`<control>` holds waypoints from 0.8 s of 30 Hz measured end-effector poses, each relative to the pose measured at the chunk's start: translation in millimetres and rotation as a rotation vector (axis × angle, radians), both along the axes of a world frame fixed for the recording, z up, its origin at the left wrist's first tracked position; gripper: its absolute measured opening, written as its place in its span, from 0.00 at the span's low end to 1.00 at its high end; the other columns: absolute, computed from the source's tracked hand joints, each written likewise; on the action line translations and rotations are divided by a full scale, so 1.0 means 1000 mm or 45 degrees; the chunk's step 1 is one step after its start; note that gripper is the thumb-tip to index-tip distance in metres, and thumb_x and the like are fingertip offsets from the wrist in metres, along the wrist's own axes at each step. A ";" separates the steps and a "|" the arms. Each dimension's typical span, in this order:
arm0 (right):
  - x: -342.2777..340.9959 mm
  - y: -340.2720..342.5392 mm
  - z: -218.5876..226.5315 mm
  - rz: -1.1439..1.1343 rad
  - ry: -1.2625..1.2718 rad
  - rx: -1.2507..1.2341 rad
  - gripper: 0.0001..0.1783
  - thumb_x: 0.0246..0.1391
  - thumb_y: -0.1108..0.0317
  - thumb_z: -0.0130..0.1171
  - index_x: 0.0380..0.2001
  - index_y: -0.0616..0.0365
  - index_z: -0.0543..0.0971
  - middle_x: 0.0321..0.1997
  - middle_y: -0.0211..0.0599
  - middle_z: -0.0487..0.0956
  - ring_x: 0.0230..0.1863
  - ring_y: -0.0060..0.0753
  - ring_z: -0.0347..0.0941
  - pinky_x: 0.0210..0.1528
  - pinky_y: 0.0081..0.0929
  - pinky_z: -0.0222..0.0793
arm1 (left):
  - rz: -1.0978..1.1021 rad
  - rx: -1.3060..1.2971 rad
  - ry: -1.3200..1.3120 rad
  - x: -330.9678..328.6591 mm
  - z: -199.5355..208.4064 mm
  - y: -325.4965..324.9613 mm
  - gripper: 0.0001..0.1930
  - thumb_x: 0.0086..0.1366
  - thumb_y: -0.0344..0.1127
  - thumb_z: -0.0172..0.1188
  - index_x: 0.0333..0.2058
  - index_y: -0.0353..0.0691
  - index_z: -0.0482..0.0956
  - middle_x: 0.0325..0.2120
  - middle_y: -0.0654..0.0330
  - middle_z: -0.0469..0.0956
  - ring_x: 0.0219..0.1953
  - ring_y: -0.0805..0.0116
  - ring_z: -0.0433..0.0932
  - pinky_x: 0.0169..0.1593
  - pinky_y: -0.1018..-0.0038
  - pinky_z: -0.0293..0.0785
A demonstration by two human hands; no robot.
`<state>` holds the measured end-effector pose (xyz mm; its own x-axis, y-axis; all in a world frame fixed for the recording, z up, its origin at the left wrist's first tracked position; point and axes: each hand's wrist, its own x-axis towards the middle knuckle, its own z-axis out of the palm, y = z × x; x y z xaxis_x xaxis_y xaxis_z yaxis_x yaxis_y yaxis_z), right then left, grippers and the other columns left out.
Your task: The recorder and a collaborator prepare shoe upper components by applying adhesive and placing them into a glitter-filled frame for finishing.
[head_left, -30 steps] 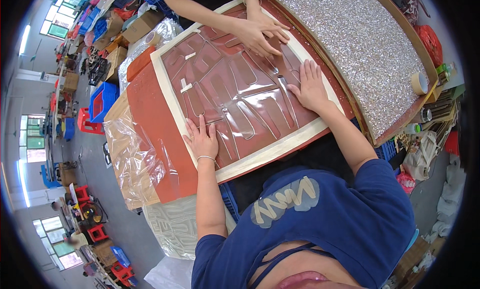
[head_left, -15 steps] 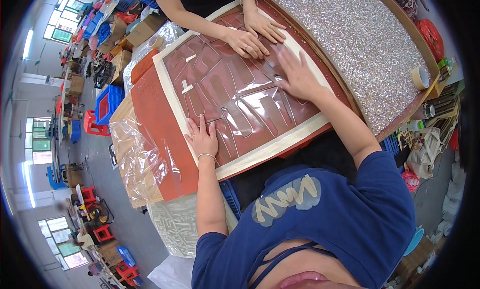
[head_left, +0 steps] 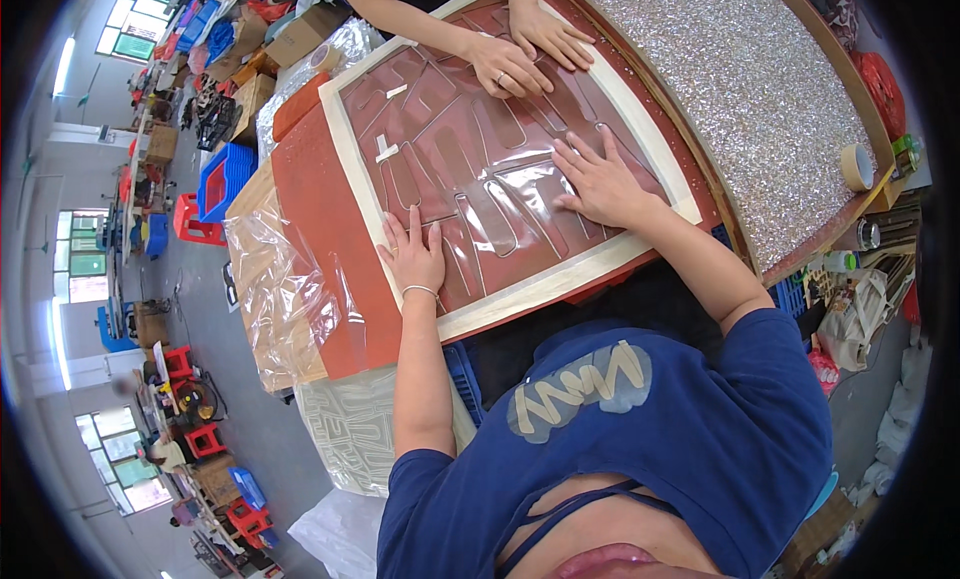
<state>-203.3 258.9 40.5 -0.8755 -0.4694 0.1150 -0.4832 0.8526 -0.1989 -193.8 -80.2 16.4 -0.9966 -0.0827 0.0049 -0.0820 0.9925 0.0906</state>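
The person's left hand (head_left: 415, 261), fingers slightly spread, lies over the near-left part of a cream tape border (head_left: 540, 282), fingertips on a clear plastic sheet (head_left: 455, 159) with outlined shapes, probably steadying it. The right hand (head_left: 607, 187) rests palm-down, fingers wide, seemingly keeping the sheet flat; neither visibly grips anything. A co-worker's hands (head_left: 508, 69) lie farther up. Leftward, the red-brown board (head_left: 310, 189) extends, leaving room; rightward, a wood-rimmed tray (head_left: 850, 82) of silver glitter sits close.
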 end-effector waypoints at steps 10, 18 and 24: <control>-0.014 -0.047 0.016 0.049 -0.218 -0.122 0.31 0.52 0.51 0.57 0.51 0.66 0.72 0.63 0.52 0.61 0.67 0.46 0.53 0.68 0.53 0.38 | 0.009 0.006 -0.005 0.002 -0.001 -0.001 0.30 0.68 0.59 0.38 0.66 0.57 0.55 0.68 0.49 0.44 0.70 0.55 0.41 0.68 0.48 0.33; -0.037 -0.082 0.007 0.068 -0.206 -0.010 0.39 0.58 0.41 0.45 0.60 0.65 0.64 0.67 0.51 0.59 0.71 0.49 0.46 0.70 0.51 0.35 | -0.004 0.001 0.011 0.006 -0.002 -0.001 0.30 0.68 0.58 0.39 0.65 0.57 0.56 0.68 0.48 0.45 0.70 0.54 0.42 0.68 0.47 0.34; -0.056 -0.093 -0.012 0.235 -0.387 -0.413 0.39 0.59 0.46 0.46 0.64 0.64 0.57 0.69 0.56 0.53 0.72 0.49 0.45 0.71 0.50 0.35 | -0.019 0.021 0.041 0.001 -0.003 -0.001 0.29 0.67 0.58 0.40 0.65 0.57 0.57 0.67 0.48 0.46 0.70 0.53 0.43 0.67 0.46 0.35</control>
<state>-259.4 165.8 28.4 -0.7977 -0.6021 0.0328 -0.4992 0.6289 -0.5961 -193.0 -81.1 13.6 -0.9970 -0.0683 0.0359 -0.0640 0.9919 0.1094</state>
